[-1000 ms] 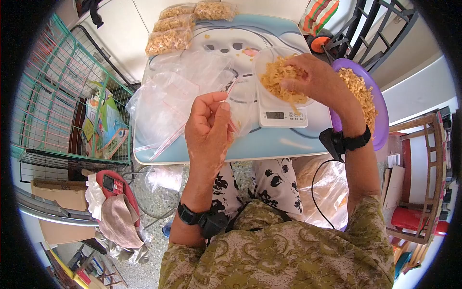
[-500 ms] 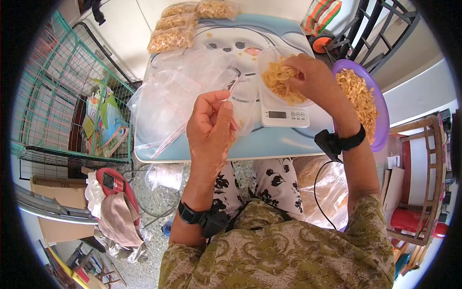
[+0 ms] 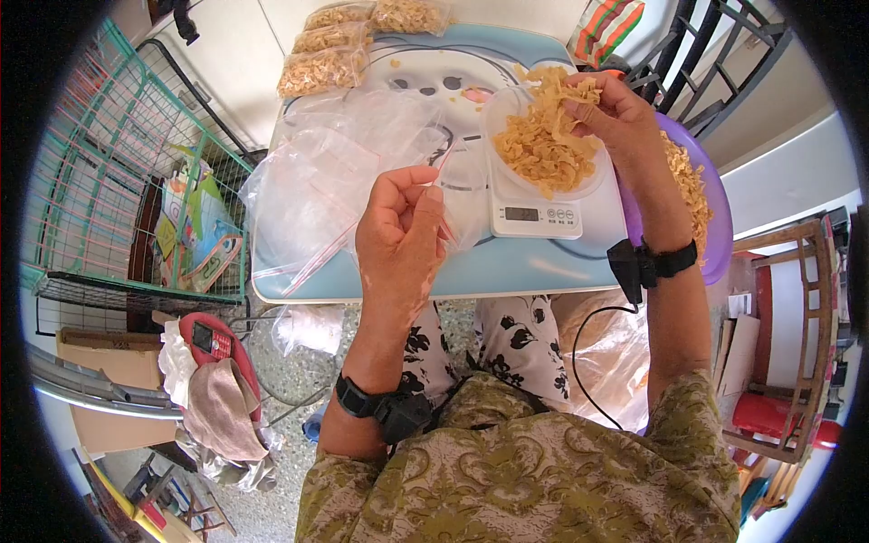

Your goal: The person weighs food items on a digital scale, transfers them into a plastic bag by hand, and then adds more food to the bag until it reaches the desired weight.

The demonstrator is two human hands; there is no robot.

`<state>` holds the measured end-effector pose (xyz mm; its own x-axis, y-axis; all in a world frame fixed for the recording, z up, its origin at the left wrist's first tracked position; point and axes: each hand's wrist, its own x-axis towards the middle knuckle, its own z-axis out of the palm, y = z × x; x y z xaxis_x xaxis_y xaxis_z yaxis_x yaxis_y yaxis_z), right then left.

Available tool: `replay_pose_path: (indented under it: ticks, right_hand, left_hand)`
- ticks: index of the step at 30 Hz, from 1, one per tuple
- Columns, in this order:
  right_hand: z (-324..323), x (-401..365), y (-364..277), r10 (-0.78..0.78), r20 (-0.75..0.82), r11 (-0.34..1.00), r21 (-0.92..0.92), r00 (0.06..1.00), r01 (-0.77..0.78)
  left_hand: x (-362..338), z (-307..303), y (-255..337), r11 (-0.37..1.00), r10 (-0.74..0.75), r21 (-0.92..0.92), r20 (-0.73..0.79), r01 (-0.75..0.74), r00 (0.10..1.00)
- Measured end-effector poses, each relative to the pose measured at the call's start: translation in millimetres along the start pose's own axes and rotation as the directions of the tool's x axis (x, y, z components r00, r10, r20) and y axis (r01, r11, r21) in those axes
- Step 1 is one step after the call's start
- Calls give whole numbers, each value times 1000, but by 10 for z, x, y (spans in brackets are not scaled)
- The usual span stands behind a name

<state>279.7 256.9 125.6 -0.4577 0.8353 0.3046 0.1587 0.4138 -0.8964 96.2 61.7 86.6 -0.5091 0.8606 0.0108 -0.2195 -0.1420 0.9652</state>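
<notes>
My right hand (image 3: 625, 116) is closed on a handful of dried yellowish strips (image 3: 559, 90), lifted over a clear bowl (image 3: 490, 116). More strips (image 3: 543, 161) lie in that bowl, which rests on a white kitchen scale (image 3: 534, 228) with a small display. My left hand (image 3: 398, 235) pinches a clear zip bag (image 3: 466, 204) by its edge, left of the scale. Other clear zip bags (image 3: 308, 181) lie flat and overlapping beside it.
Several filled bags (image 3: 324, 71) of strips are stacked at the table's far left. A purple basin (image 3: 721, 208) of strips stands right of the table (image 3: 543, 271). A green wire cage (image 3: 136, 154) is on the left, and black metal frames (image 3: 715, 54) are at the far right.
My right hand has risen from inside the bowl and moved slightly right, now with a handful of strips in its fingers. My left hand has barely shifted and still pinches the bag.
</notes>
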Motion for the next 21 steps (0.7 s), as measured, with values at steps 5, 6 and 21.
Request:
replay_pose_path:
  ticks: [5,6,21]
  right_hand:
    - [-9,-27,108,8,76,994,108,997,-16]
    - [1,-29,125,8,76,994,108,997,-16]
    - [71,-139,-41,-47,85,992,-116,995,57]
  left_hand:
    - [2,-1,-9,1000,15,9,7,-15,1000]
    - [3,4,-6,1000,16,9,7,-16,1000]
    - [1,7,-19,1000,-19,6,0,19,1000]
